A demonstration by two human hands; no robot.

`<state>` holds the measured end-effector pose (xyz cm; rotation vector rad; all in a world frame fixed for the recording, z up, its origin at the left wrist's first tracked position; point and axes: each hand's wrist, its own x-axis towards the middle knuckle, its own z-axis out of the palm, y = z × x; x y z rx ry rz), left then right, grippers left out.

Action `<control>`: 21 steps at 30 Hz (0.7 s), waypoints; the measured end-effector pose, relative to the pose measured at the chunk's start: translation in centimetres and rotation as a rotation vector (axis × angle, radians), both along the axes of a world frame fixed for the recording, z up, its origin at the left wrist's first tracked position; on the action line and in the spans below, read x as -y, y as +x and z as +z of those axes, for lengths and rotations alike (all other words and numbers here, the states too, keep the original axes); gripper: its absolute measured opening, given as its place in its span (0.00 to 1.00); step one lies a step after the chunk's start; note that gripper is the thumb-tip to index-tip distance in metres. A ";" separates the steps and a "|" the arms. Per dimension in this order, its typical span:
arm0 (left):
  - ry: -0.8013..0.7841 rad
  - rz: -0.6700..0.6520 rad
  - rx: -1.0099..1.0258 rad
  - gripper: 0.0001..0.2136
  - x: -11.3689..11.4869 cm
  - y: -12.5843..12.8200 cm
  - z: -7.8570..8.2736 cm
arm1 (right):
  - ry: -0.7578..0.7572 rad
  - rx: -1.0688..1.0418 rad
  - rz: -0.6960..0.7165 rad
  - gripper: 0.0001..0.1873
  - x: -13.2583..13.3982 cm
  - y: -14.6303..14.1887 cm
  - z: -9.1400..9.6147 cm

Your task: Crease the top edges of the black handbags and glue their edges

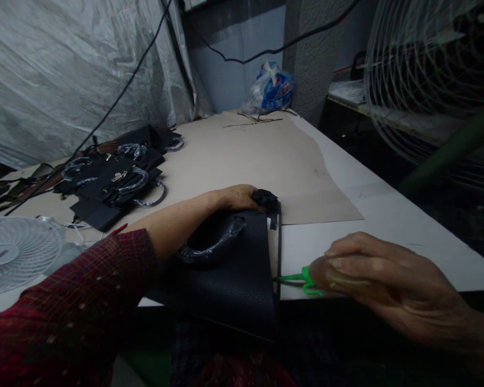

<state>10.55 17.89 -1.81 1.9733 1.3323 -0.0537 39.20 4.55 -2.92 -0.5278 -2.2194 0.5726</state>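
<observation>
A black leather handbag (237, 269) lies flat at the table's near edge, its handle wrapped in clear plastic. My left hand (236, 198) reaches across it and is closed on the bag's far top corner, gripping dark material there. My right hand (371, 274) is closed around a small green-handled tool (302, 279), whose tip touches the bag's right edge. Which kind of tool it is I cannot tell.
A pile of black handbags (113, 180) with wrapped handles lies at the left. A brown paper sheet (266, 161) covers the white table (387, 215). A small white fan (16, 252) sits near left, a large wire fan (431, 80) right, a blue plastic bag (272, 88) at the back.
</observation>
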 end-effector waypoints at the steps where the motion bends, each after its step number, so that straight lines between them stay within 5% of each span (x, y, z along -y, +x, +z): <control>1: -0.011 0.001 -0.001 0.13 0.0 0.0 0.1 | 0.021 -0.009 -0.030 0.21 0.1 0.0 0.0; 8: -0.049 0.013 0.047 0.13 0.0 -0.1 -0.2 | -0.017 0.005 0.057 0.21 0.7 -0.1 0.3; 12: -0.064 0.015 0.072 0.14 -0.2 -0.3 -0.6 | 0.061 -0.028 -0.076 0.21 1.0 -0.1 0.0; 17: -0.053 0.022 0.060 0.13 0.0 -0.2 -0.3 | -0.069 0.001 0.076 0.25 1.5 -0.3 0.0; 21: -0.022 0.026 0.015 0.12 0.3 0.1 0.4 | -0.024 -0.014 -0.017 0.24 1.9 -0.4 0.2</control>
